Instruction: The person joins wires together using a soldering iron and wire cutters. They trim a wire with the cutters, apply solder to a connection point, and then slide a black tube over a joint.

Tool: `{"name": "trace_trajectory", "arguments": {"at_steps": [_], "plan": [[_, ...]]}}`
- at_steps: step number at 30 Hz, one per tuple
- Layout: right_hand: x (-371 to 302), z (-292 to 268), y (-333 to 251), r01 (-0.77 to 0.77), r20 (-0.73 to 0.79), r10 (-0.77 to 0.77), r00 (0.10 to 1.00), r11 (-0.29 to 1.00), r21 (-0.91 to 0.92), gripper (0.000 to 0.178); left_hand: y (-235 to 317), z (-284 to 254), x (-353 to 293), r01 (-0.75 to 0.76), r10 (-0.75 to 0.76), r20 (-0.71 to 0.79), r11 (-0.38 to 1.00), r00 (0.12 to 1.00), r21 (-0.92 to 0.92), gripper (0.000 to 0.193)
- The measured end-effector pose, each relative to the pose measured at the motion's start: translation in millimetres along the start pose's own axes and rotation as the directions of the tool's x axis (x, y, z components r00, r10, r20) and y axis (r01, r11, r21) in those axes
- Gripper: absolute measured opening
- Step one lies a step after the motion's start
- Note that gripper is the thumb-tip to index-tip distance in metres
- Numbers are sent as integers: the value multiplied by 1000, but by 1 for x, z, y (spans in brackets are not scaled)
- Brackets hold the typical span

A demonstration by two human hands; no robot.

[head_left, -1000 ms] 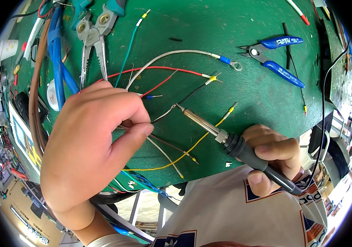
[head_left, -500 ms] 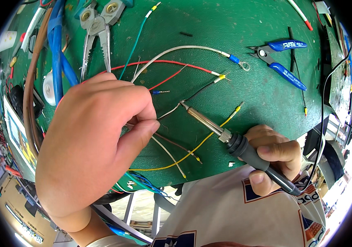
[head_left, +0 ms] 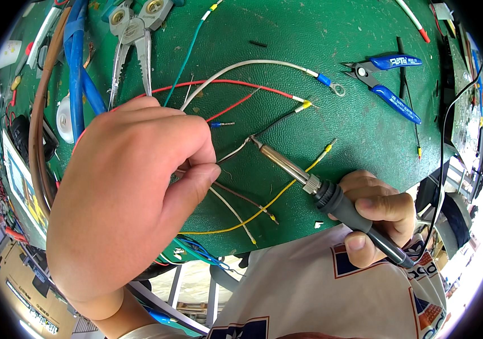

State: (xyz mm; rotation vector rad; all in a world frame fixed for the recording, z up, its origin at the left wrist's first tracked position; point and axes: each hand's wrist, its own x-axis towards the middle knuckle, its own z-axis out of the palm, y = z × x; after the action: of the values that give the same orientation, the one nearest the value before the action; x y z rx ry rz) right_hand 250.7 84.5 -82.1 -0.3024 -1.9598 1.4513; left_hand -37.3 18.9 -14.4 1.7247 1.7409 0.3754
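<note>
My left hand [head_left: 140, 186] is closed in a pinch at the thumb and forefinger. A thin wire [head_left: 232, 153], bare and silvery for part of its length, runs from the fingertips to the end of a black wire [head_left: 278, 121]. Exactly what lies between the fingers is hidden. My right hand [head_left: 380, 217] wraps around the dark handle of a soldering iron [head_left: 289, 164]. Its metal tip touches the spot where the thin wire and black wire meet. Yellow-tipped wires, including a yellow wire [head_left: 278, 198], lie close around the iron.
Open pliers [head_left: 134, 34] lie at the far left beside thick blue cables [head_left: 76, 68]. Blue-handled cutters [head_left: 391, 70] rest at the right on the green mat [head_left: 309, 34]. A white wire with a ring terminal [head_left: 258, 63] and a red wire [head_left: 224, 85] arc across the middle.
The hands and the soldering iron have barely moved. The iron's tip stays at the wire joint, and the whole view has shifted slightly.
</note>
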Motion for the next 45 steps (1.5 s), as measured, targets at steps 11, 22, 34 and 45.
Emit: {"name": "trace_trajectory", "arguments": {"at_steps": [11,22,34,45], "plan": [[0,3,2,10,-11,-10,1000,1000,-14,42,-1,4,2,-14,14,-7,1000,1000,-12,12],[0,2,2,5,3,-5,1000,1000,-27,41,-1,5,1,-10,10,-12,1000,1000,1,13],[0,3,2,35,-8,-36,999,998,-51,43,-2,1,1,0,0,12,1000,1000,-12,12],[0,4,5,95,0,-95,995,993,-74,41,-3,0,2,-1,1,19,1000,1000,-6,11]]}}
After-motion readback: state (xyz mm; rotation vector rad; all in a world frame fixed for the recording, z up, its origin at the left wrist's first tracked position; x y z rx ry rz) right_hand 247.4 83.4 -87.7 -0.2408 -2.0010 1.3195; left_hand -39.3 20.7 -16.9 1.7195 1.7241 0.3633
